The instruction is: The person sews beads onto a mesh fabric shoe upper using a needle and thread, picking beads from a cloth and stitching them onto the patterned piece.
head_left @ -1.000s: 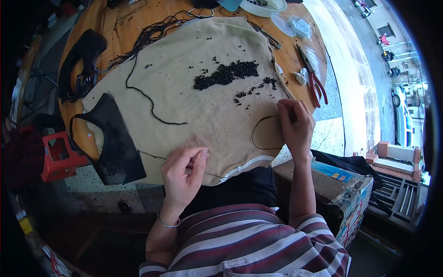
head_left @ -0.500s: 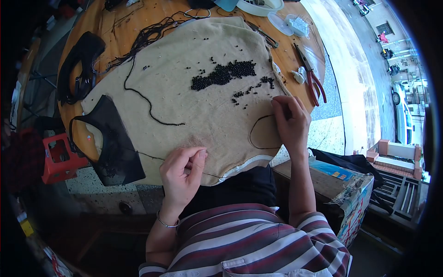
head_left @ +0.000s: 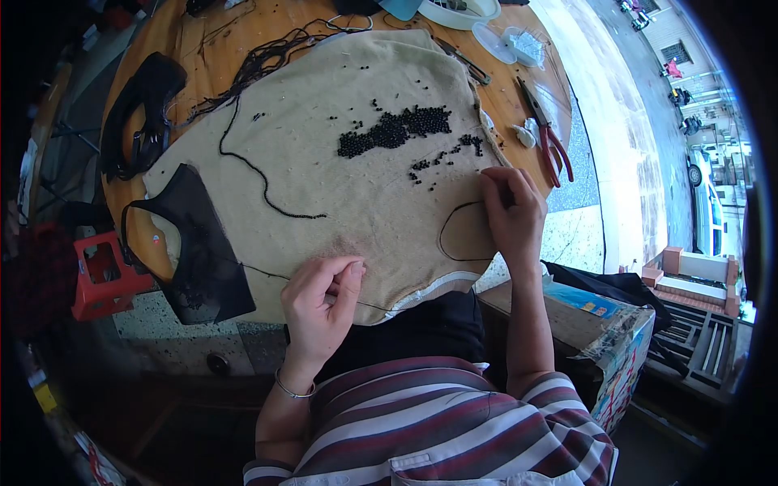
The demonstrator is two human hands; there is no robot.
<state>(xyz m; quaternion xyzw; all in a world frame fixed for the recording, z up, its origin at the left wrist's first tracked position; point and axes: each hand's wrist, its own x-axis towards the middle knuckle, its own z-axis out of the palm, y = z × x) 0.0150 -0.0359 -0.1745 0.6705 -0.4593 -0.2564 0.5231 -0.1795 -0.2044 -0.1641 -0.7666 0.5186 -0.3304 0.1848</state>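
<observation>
My left hand (head_left: 324, 293) is closed in a pinch above the near edge of the beige cloth (head_left: 292, 170). A thin dark thread (head_left: 263, 272) runs to it from a black fabric piece (head_left: 201, 251) and comes out on its other side. At the cloth's right edge my right hand (head_left: 516, 209) pinches a black cord (head_left: 442, 230), which curves in a loop beside the fingers. Black beads (head_left: 397, 130) lie in a dense patch ahead of that hand, with several strays around it. Farther left, a strand of strung black beads (head_left: 263, 186) lies curved on the cloth.
Red-handled pliers (head_left: 547, 138) rest on the wooden table (head_left: 198, 49) at right, near a small clear box (head_left: 524, 47). Black cords (head_left: 267, 65) are heaped at the back left. A black strap-like item (head_left: 146, 117) and a red stool (head_left: 101, 275) are at left; a cardboard box (head_left: 583, 324) is right.
</observation>
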